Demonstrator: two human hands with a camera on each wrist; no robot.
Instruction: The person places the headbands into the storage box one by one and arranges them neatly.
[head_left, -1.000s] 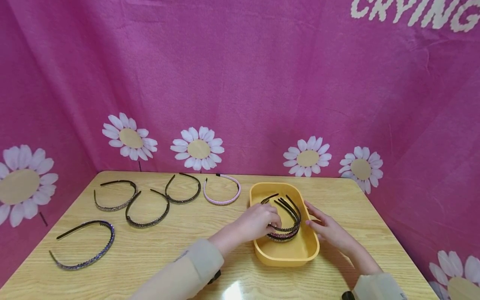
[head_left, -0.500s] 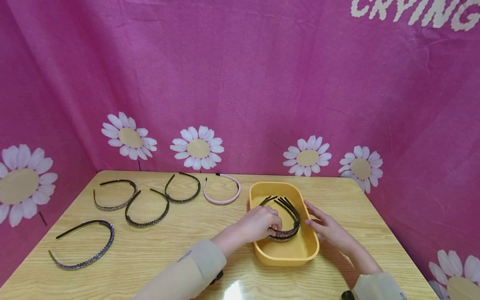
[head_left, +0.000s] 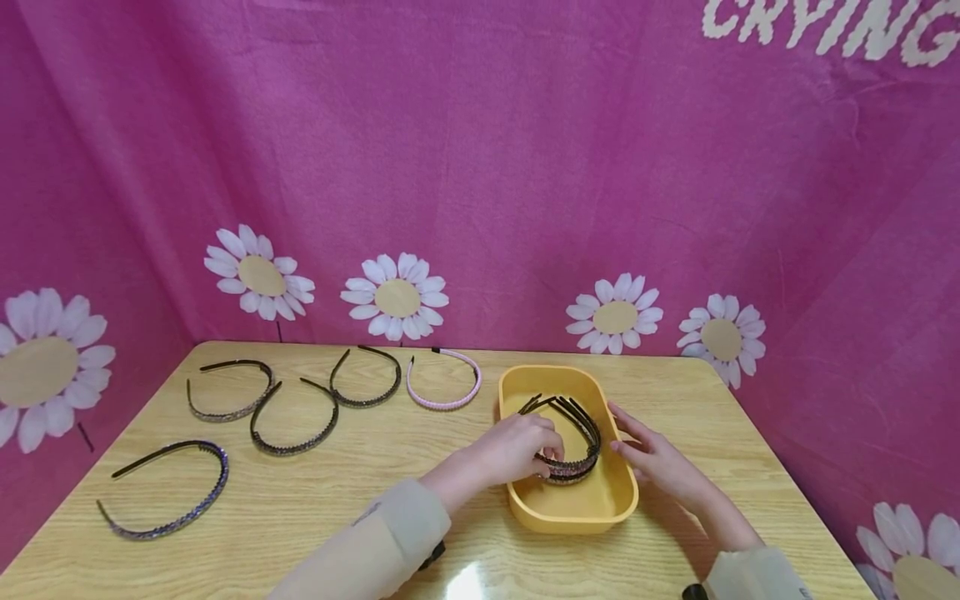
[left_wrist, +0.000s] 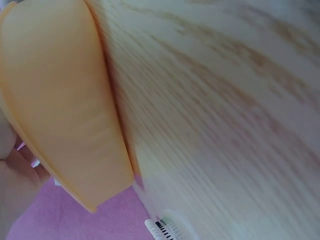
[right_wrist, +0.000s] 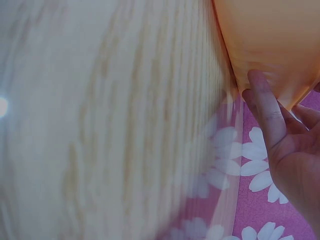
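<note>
Dark, glittery, curved headbands (head_left: 572, 472) bunch inside a yellow rounded-rectangular bin (head_left: 573, 507), lower right of frame; your left hand (head_left: 522, 446) pinches them, your right hand (head_left: 663, 468), fingers extended, touches the bin's side.

I read "CRYING" in white letters (head_left: 834, 28) on the pink cloth (head_left: 480, 167). Print on my left sleeve (head_left: 375, 537) is illegible.

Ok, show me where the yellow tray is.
In the head view, the yellow tray stands right of centre on the table, right of the pale pink headband, left hand over its left rim, right hand at its right side.
</note>
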